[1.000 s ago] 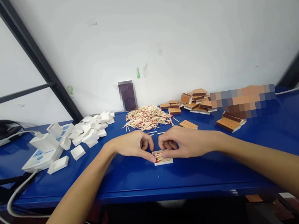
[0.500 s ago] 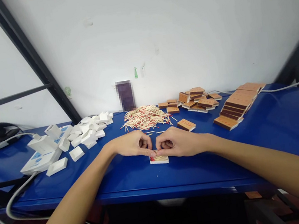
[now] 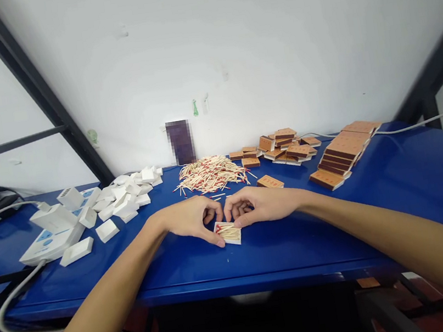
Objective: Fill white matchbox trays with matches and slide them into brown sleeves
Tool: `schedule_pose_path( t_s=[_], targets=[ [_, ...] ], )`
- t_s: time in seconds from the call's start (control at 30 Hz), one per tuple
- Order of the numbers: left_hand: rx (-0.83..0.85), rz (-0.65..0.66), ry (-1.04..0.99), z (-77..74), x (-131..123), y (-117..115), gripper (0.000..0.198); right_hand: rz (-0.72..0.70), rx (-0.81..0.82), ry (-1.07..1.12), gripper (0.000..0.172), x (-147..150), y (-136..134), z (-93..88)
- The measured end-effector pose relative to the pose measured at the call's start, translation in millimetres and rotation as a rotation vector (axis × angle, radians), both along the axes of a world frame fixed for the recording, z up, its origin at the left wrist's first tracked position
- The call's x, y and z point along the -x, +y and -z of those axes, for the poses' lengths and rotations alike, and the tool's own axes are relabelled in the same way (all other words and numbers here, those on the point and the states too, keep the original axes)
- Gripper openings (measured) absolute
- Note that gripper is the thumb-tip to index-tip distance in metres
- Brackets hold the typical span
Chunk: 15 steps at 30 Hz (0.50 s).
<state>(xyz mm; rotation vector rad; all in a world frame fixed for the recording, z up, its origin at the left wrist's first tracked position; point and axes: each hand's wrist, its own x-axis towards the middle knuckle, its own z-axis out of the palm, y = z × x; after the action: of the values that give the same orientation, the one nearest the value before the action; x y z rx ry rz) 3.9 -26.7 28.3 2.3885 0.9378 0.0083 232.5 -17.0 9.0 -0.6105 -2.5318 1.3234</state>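
A small white matchbox tray point(image 3: 239, 241) lies on the blue table in front of me, turned slightly, with red-tipped matches point(image 3: 227, 230) lengthwise inside. My left hand point(image 3: 191, 218) holds its left side, thumb at the near left corner and fingers curled behind. From the right, my right hand point(image 3: 254, 205) grips the tray, its thumb over the far right edge and fingers bent at the back. The fingertips behind the tray are partly hidden. Just beyond my hands is a big heap of loose matches point(image 3: 214, 172).
White empty trays point(image 3: 126, 194) are piled at left beside a power strip point(image 3: 52, 241) with plugs and cables. Brown matchbox sleeves point(image 3: 287, 148) lie heaped at back right, one point(image 3: 269, 182) nearer my right hand. Further right is a stacked row of matchboxes point(image 3: 346, 150).
My thumbs have parted from their pinch above the matches and moved to the tray's sides. The tray has turned slightly, and its matches show more fully. The view has shifted a little.
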Motion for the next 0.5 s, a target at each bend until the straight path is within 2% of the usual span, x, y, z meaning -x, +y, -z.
schedule_pose_path(
  t_s=[0.27, 0.5],
  targets=[
    [-0.024, 0.006, -0.057, 4.7, -0.8, -0.3, 0.042, 0.026, -0.051, 0.042, 0.019, 3.4, -1.7, 5.6],
    [0.006, 0.011, -0.088, 6.4, 0.8, 3.0, 0.041, -0.018, 0.003, 0.022, 0.026, -2.2, 2.9, 2.1]
  ],
)
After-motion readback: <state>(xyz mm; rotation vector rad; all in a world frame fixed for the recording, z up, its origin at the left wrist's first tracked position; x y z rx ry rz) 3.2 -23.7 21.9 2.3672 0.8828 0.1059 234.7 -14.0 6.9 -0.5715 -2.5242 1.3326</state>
